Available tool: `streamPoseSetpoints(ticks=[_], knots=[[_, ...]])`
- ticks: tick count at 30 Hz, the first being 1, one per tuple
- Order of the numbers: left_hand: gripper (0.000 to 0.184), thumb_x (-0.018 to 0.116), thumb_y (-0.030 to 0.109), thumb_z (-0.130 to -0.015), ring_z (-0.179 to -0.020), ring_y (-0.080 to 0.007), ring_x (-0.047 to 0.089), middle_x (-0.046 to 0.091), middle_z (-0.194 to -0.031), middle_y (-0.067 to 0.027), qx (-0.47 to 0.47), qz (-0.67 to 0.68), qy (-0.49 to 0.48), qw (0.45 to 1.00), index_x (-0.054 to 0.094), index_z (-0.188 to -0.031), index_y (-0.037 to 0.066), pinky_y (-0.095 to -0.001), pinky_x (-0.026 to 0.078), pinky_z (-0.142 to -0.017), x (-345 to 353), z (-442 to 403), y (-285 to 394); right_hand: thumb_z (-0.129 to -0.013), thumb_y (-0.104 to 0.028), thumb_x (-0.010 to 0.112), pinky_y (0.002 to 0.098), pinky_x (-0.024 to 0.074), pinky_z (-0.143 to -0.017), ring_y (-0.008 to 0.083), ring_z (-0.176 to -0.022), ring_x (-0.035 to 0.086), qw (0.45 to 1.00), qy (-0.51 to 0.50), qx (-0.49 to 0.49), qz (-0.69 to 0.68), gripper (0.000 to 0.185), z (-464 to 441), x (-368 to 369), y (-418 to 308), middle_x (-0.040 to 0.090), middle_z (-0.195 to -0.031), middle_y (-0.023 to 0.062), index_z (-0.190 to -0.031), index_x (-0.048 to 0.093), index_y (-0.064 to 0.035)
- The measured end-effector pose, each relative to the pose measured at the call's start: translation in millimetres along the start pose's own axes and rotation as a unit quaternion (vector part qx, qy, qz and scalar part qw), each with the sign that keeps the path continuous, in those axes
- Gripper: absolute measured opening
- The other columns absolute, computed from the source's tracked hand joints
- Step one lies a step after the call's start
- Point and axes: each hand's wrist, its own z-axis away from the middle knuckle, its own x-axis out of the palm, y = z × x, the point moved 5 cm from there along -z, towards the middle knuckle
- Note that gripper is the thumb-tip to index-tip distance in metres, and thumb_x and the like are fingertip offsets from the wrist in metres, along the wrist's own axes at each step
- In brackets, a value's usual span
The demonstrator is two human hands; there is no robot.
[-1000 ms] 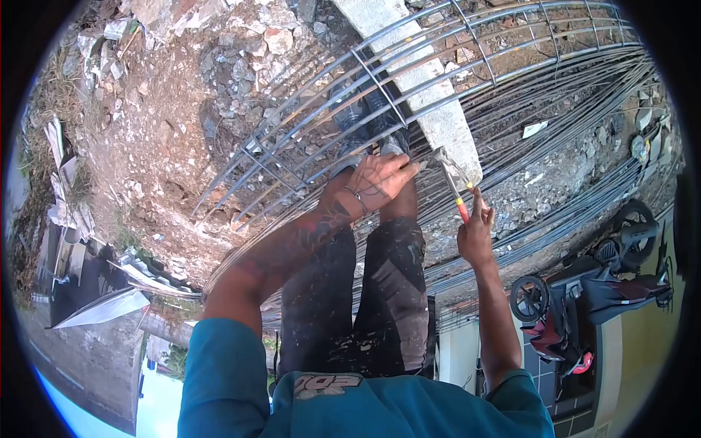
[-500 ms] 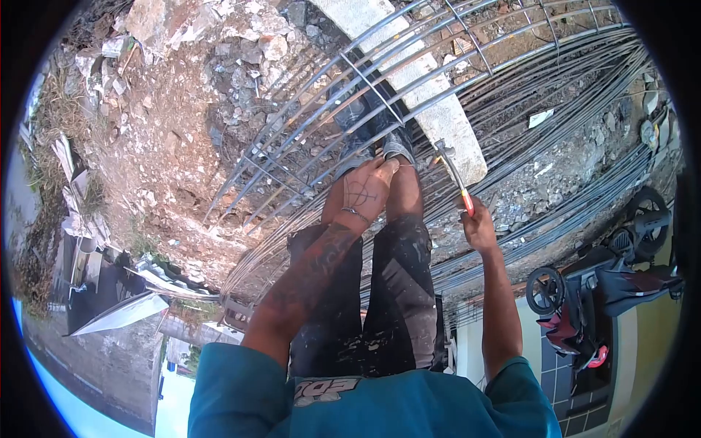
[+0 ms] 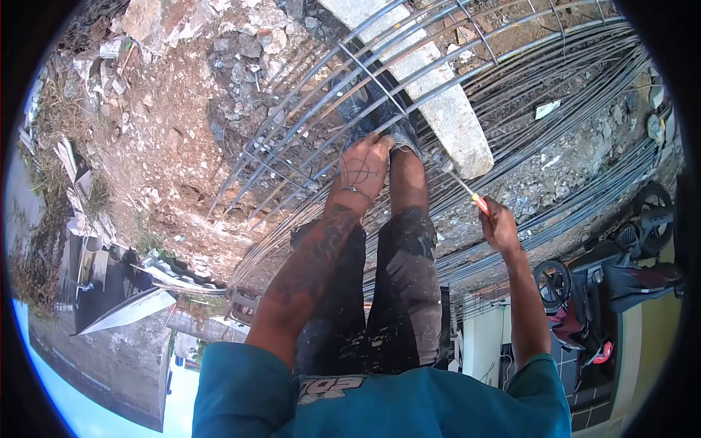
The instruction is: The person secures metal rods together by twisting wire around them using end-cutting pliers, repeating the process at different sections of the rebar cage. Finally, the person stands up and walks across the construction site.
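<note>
Right hand (image 3: 500, 225): fingers wrapped round red-and-yellow grip of tool (image 3: 476, 197); metal head juts beyond fingers, just beside end of pale slab (image 3: 461, 131). Left hand (image 3: 363, 166): fingers bunched near rebar cage (image 3: 372, 78); cannot tell whether anything is pinched.

Lies outdoors in bright daylight. Spreads into bare, stony ground (image 3: 161, 146) left of the left hand (image 3: 364, 164), with broken rubble (image 3: 255, 51) above that hand and dry grass (image 3: 55, 193) toward the far left edge. Shows a grey wall (image 3: 109, 358) well below and left of the left hand, with blue sky (image 3: 91, 410) beneath it. Turns to dark floor tiles (image 3: 582, 418) well below the right hand (image 3: 502, 228). Includes a parked motorbike (image 3: 646, 285) and a yellowish wall (image 3: 661, 328), both lower right of that hand.
</note>
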Motion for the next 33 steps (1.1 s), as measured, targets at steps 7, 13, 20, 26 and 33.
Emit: streamPoseSetpoints(ticks=[7,13,20,26,33], knots=[[0.017,0.058,0.012,-0.081,-0.085,-0.0334,0.064,0.067,-0.095,-0.0131,0.222,-0.009,-0.029,0.975,0.069,-0.094,0.009,-0.0391,0.053,-0.073,-28.9,-66.5,52.4,-0.084,-0.005,0.053,0.0489,0.0435,-0.057,0.0434,-0.066,0.058,0.994,-0.072,-0.046,0.063,0.005,-4.4,-22.7,-52.3,0.057,-0.070,0.0231,-0.086,0.050,-0.0005],[0.015,0.057,0.007,-0.079,-0.084,-0.0324,0.065,0.067,-0.087,-0.0134,0.292,-0.008,-0.064,0.954,0.067,-0.091,0.005,-0.0386,0.052,-0.073,-45.8,-43.4,108.6,-0.085,-0.006,0.053,0.0516,0.0452,-0.060,0.0465,-0.071,0.057,0.988,0.009,0.093,0.123,0.006,-21.9,-11.1,-43.3,0.059,-0.071,0.0234,-0.089,0.053,-0.0018],[0.015,0.055,0.009,-0.087,-0.083,-0.0337,0.065,0.067,-0.092,-0.0175,0.074,0.120,0.009,0.990,0.066,-0.094,0.000,-0.0369,0.050,-0.074,-83.0,-32.6,35.8,-0.079,0.000,0.055,0.0433,0.0460,-0.054,0.0350,-0.063,0.059,0.979,0.154,-0.077,0.108,0.008,10.8,-6.1,-51.6,0.057,-0.074,0.0134,-0.085,0.055,-0.0054],[0.020,0.061,0.016,-0.083,-0.082,-0.0299,0.063,0.066,-0.090,-0.0132,0.162,-0.064,-0.171,0.970,0.066,-0.096,0.003,-0.0394,0.047,-0.082,-92.9,-25.7,51.5,-0.077,0.001,0.056,0.0415,0.0458,-0.052,0.0312,-0.060,0.058,0.970,0.158,-0.098,0.158,0.010,14.0,-2.9,-57.4,0.055,-0.072,0.0107,-0.085,0.055,-0.0059],[0.018,0.060,0.019,-0.079,-0.094,-0.0286,0.059,0.065,-0.091,-0.0076,0.311,-0.090,-0.089,0.942,0.068,-0.092,0.011,-0.0446,0.041,-0.088,-58.5,-24.8,56.0,-0.075,0.001,0.056,0.0410,0.0462,-0.052,0.0309,-0.061,0.059,0.967,0.156,-0.115,0.166,0.010,14.4,-6.6,-72.9,0.055,-0.071,0.0110,-0.082,0.053,-0.0056]])
